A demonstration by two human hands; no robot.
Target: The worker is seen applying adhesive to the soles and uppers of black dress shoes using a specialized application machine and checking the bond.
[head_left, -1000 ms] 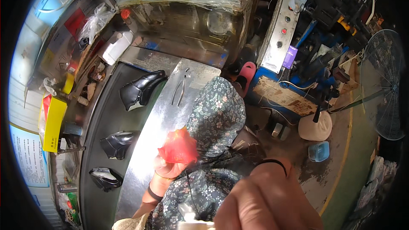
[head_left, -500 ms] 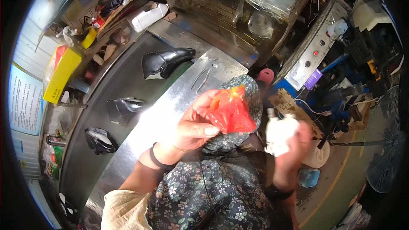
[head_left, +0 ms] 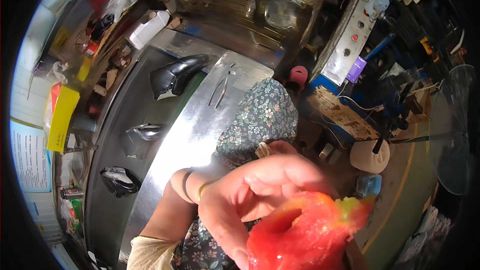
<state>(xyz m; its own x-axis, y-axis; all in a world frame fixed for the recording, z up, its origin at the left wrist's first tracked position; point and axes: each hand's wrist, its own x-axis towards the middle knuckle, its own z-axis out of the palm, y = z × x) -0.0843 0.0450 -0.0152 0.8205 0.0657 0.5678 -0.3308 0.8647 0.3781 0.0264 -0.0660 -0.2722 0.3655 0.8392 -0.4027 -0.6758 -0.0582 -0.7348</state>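
Observation:
My left hand (head_left: 260,190) is raised close to the camera, fingers closed round a piece of wet red tomato (head_left: 305,232). The tomato is torn or bitten, with a hollow in its flesh and a yellow-green end, and its lower part runs out of view. Behind the left hand, only a little of my right hand (head_left: 282,147) shows, over my flowered apron (head_left: 265,112). A bit of off-white cloth (head_left: 262,150), apparently a glove, sticks out at its fingers; the rest is hidden.
A dark conveyor belt (head_left: 132,87) at left carries several black shoe parts, among them a shoe upper (head_left: 177,75). Tweezers (head_left: 219,92) lie on the metal ledge (head_left: 245,70). A control panel (head_left: 345,45) stands at right, with a white tub (head_left: 370,156) and blue container (head_left: 368,185) below.
My left hand has brought the tomato nearer the camera, down and right. My right hand has moved left with the off-white glove, behind the left hand. The view has shifted.

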